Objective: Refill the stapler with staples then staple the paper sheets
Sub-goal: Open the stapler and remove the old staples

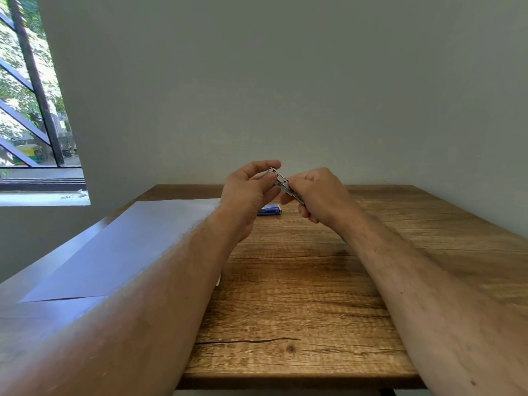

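A small metal stapler (281, 182) is held in the air above the far middle of the wooden table (300, 295). My right hand (317, 192) grips its lower end with curled fingers. My left hand (250, 190) pinches the stapler's upper end between thumb and fingertips. A small blue staple box (270, 210) lies flat on the table just below and behind the hands. White paper sheets (128, 247) lie on the left part of the table, partly hidden by my left forearm.
A plain grey wall stands right behind the table's far edge. A barred window (31, 95) is at the left. The table's near edge runs across the bottom of the view.
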